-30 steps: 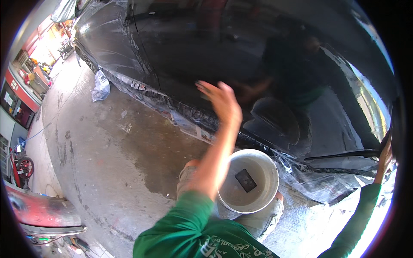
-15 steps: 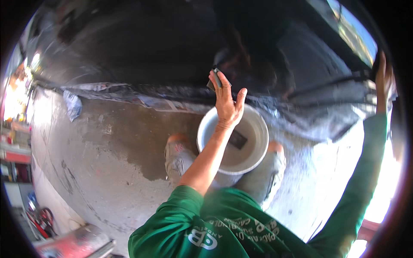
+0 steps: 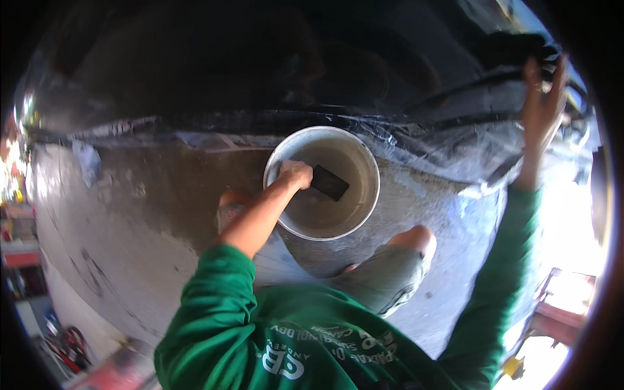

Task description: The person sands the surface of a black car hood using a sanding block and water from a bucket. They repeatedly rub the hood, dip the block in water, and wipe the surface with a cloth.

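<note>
Bucket: round and pale-rimmed point(image 3: 375, 188), near the centre of the frame, close to the person's legs point(image 3: 387, 270); inside is what looks like cloudy grey water.
Dark block: a flat rectangle point(image 3: 330, 182) lying aslant inside the bucket, about its middle; whether it floats or rests on the bottom cannot be told.
Left hand: reaches over the bucket's left rim into it, the hand point(image 3: 297, 174) curled with its fingers turned down out of sight; it is just beside the dark block, and I cannot tell whether it touches that or grips anything.
Right hand: raised at the upper right of the frame, the hand point(image 3: 545, 107) open with fingers apart, nothing seen in it; contact with the dark bodywork there cannot be made out.
Bodywork: dark and glossy point(image 3: 195, 71), across the top of the frame.
Masking: clear plastic sheeting point(image 3: 448, 153) is already in place along the bodywork's lower edge, right of the bucket.
Progress: work seems under way, judging by the hand in the bucket; how much bodywork is finished or left is unclear, its surface being dark and full of reflections.
</note>
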